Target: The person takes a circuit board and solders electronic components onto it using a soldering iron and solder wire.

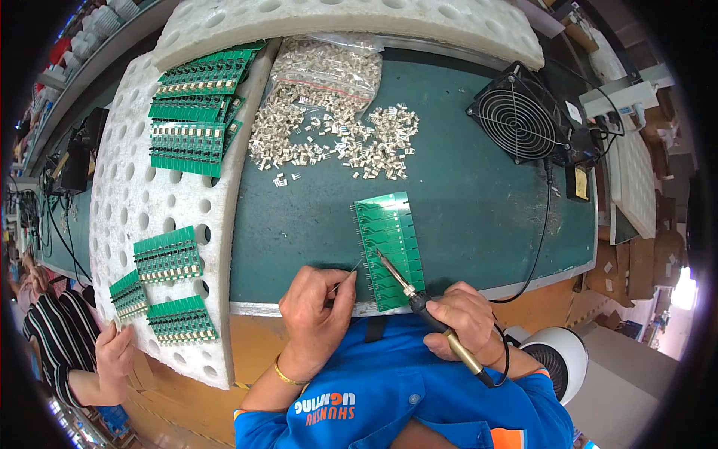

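Note:
A green circuit board panel (393,221) lies face down on the dark green mat, pins sticking out along its left edge. My right hand (460,322) grips a soldering iron (430,310) whose tip rests at that left row of the board. My left hand (318,314) is pinched on a thin wire (357,266), probably solder, reaching toward the same spot. Beyond the panel lie a heap of small white connectors (374,142) and a plastic bag (329,67) full of more.
White perforated foam (131,194) on the left holds stacked boards (187,150) and three loose ones (168,254). A black fan (516,112) stands back right, beside a power strip (621,101). Another person's hand (112,352) touches the foam at lower left. A white round appliance (561,352) sits right of me.

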A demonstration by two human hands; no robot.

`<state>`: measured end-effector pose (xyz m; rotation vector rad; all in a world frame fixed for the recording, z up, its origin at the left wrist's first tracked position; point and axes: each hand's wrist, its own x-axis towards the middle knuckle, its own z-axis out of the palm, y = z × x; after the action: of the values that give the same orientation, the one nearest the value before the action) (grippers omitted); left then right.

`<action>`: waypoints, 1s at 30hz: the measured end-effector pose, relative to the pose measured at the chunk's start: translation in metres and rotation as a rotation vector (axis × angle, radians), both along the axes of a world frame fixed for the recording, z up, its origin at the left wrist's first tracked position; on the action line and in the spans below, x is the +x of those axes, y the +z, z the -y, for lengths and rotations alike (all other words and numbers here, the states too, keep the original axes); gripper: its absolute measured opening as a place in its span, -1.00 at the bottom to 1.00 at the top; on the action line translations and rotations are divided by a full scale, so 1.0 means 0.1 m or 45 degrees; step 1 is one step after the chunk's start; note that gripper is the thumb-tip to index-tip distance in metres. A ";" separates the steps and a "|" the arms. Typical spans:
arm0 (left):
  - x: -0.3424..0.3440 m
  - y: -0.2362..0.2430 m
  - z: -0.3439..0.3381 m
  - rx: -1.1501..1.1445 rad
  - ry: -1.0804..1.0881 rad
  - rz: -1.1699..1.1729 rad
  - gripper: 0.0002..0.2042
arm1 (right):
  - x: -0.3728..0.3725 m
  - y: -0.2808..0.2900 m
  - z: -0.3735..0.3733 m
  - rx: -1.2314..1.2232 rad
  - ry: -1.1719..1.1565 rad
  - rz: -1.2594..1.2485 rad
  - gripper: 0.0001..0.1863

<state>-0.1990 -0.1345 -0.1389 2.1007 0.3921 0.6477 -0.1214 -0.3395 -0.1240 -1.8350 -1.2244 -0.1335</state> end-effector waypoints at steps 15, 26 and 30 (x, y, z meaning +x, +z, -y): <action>-0.01 0.01 0.00 -0.064 0.025 -0.040 -0.85 | 0.06 -0.06 -0.09 0.172 -0.100 -0.225 -0.73; 0.00 0.02 -0.01 -0.019 0.005 -0.039 -0.86 | 0.12 0.01 -0.09 0.132 -0.095 -0.327 -0.79; -0.03 0.03 -0.02 -0.023 0.010 -0.057 -0.84 | 0.12 0.04 -0.09 0.089 -0.056 -0.198 -0.78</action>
<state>-0.2018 -0.1325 -0.1359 2.1003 0.4303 0.6002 -0.1094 -0.3305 -0.1205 -1.7773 -1.0595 -0.0561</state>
